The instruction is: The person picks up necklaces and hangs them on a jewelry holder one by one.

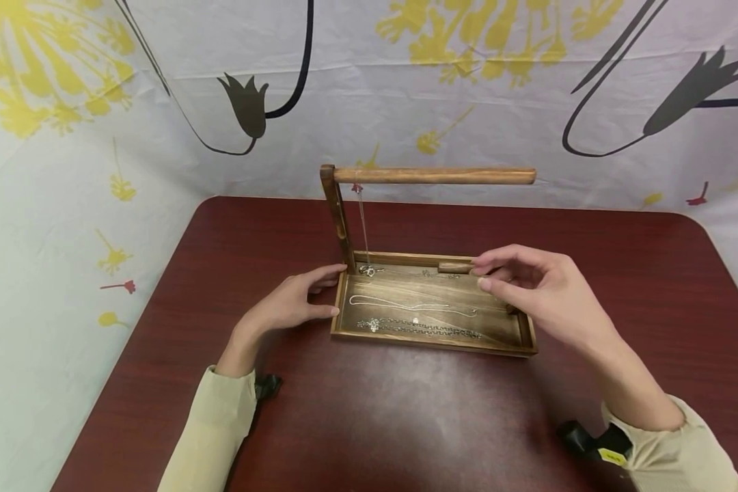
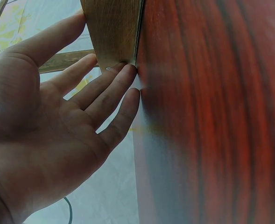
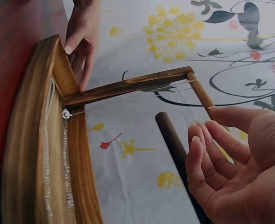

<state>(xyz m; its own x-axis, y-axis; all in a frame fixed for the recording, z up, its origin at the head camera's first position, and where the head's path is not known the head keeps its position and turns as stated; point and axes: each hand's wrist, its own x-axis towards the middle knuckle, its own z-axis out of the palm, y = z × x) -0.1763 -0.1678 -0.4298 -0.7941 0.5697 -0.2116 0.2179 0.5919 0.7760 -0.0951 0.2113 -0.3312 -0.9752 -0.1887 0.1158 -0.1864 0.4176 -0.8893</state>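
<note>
A wooden jewelry stand has a shallow tray [image 1: 418, 346], a left post [image 1: 335, 212] and a long top bar [image 1: 433, 176]. My left hand [image 1: 295, 301] touches the tray's left end with fairly straight fingers. One necklace [image 1: 363, 222] hangs from the top bar near the post. Inside the tray lie a thin silver chain [image 1: 406, 304] and a heavier necklace [image 1: 427, 329] with a sparkling pendant. My right hand [image 1: 531, 287] hovers over the tray's right side, fingers bent loosely, nothing visible between them. A lower dark dowel [image 3: 172, 140] passes behind its fingers.
The stand sits on a dark red wooden table [image 1: 418, 417]. A white cloth [image 1: 357, 89] with yellow and grey flower prints hangs behind the table's far edge. Black straps show at both sleeves.
</note>
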